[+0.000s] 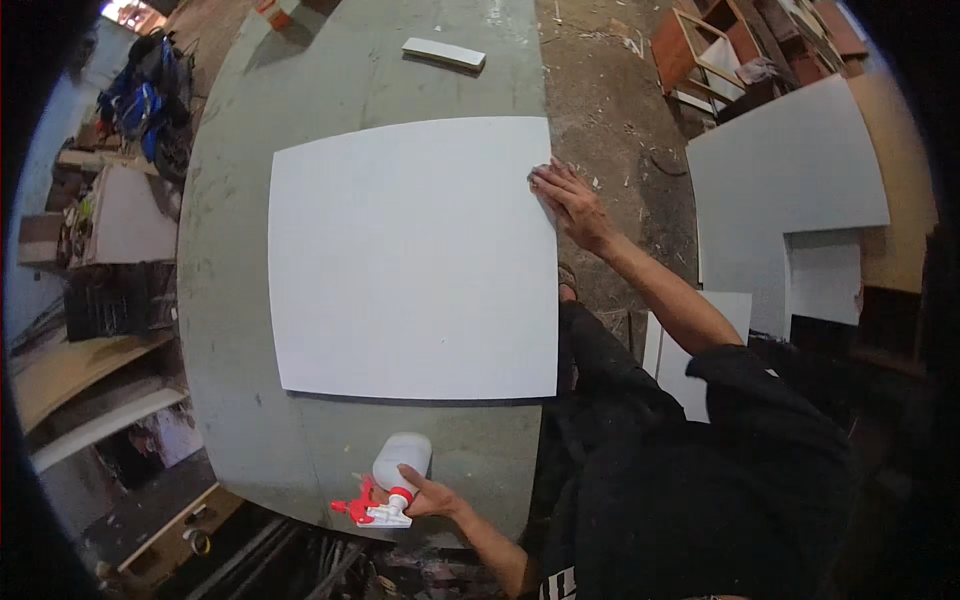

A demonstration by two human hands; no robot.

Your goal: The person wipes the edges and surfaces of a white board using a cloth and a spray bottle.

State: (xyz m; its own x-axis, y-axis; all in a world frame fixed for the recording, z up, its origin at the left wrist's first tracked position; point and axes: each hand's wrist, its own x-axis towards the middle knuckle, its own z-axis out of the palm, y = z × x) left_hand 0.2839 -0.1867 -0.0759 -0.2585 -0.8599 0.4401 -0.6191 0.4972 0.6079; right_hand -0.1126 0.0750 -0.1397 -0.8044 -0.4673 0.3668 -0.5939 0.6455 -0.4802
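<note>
A large white panel point(415, 260) lies flat on the grey-green table point(230, 300). Below it, near the table's lower edge, my left hand point(435, 496) is closed round the neck of a white spray bottle point(402, 458) with a red and white trigger head. The bottle is tilted, its head toward the table edge. At the panel's right edge, near its upper corner, my right hand point(578, 208) presses a small greyish wad point(538, 178) against the surface. Most of that wad is hidden under the fingers, and its material cannot be made out.
A narrow white strip point(445, 54) lies on the table beyond the panel. An orange object point(272, 14) sits at the far end. Grey and white boards point(780, 160) lean at the right, by a wooden frame point(700, 55). Scraps litter the floor; a blue motorcycle point(145, 105) stands far left.
</note>
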